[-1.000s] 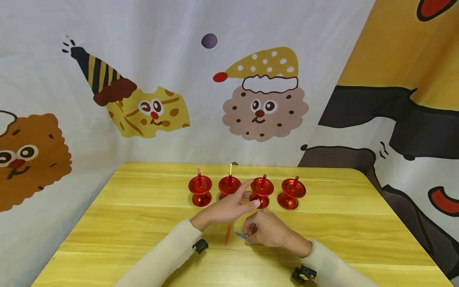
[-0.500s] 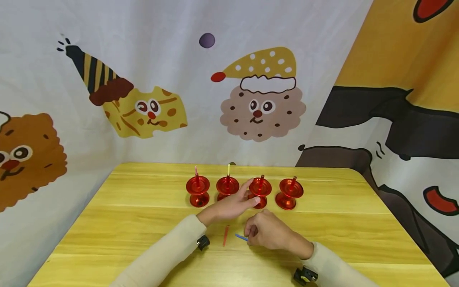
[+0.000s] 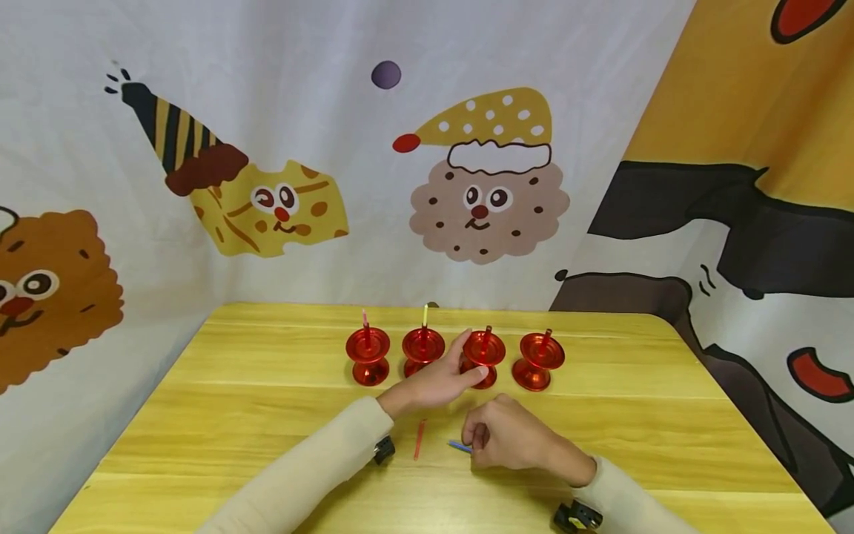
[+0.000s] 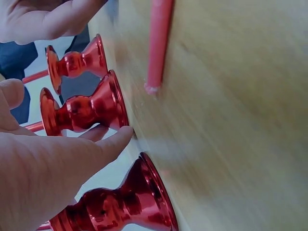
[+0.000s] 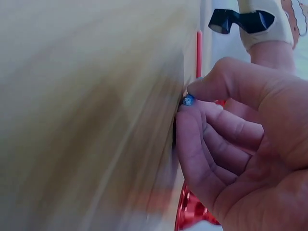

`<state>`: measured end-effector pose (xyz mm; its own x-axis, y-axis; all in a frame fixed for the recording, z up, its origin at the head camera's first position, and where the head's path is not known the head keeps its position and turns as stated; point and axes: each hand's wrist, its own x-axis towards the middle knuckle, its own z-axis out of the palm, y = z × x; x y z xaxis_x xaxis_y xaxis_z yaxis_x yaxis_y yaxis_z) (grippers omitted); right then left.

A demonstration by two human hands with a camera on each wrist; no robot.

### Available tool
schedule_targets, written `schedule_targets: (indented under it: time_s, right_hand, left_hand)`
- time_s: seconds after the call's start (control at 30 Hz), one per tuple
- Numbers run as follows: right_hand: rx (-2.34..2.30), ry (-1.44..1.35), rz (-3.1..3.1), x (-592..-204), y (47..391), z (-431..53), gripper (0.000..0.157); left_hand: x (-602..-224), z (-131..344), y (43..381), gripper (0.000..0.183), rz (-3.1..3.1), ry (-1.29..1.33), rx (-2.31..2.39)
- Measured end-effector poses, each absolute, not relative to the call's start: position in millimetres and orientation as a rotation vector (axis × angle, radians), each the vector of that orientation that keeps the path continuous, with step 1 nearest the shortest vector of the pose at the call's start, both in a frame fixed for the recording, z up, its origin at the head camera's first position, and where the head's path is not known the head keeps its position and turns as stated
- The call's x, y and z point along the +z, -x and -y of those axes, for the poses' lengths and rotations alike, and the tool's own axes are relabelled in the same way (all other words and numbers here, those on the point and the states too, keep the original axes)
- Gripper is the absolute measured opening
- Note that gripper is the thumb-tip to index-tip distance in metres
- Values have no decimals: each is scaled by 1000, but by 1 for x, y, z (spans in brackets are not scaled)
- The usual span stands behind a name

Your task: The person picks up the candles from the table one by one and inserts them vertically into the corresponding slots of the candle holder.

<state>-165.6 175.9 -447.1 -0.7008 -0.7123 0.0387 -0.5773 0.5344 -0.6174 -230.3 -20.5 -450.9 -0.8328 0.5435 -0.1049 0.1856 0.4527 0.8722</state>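
While the left hand [image 3: 437, 383] lies spread at a red holder [image 3: 487, 354], the right hand [image 3: 512, 434] pinches the blue candle [image 3: 459, 446], likely light, brittle and best gripped near one end, in front of that holder.

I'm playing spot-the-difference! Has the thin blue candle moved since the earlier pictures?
Yes: in the head view, the thin blue candle has moved right, away from the thin orange candle lying on the yellow wood-grain table.

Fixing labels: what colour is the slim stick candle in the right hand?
Slim blue stick candle; head view shows it best.
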Motion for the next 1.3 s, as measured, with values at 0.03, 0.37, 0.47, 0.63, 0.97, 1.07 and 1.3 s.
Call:
schedule_targets:
  time_s: [0.03, 0.37, 0.47, 0.63, 0.97, 1.07, 1.3]
  right_hand:
    - [-918, 1089, -2548, -447, 165, -179, 23]
    - [-1088, 1177, -2571, -436, 173, -222, 25]
    - [-1172, 1190, -2601, -429, 178, -229, 26]
    - [-1307, 1072, -2683, -417, 189, -232, 29]
    - [-1529, 769, -2865, -396, 217, -223, 13]
    - [-1580, 703, -2878, -393, 222, -218, 6]
    - [-1604, 646, -2976, -395, 232, -210, 8]
  left_hand:
    - [-456, 19, 233, 89, -2349, -611, 1329]
    - [-483, 12, 251, 90, -2340, -606, 1361]
    - [-473, 11, 245, 87, -2330, -605, 1379]
    - [-452, 12, 231, 81, -2342, -642, 1399]
    - [-439, 12, 227, 75, -2282, -705, 1440]
    - [-444, 13, 230, 74, -2305, -745, 1414]
    - [-440, 14, 226, 73, -2283, -726, 1425]
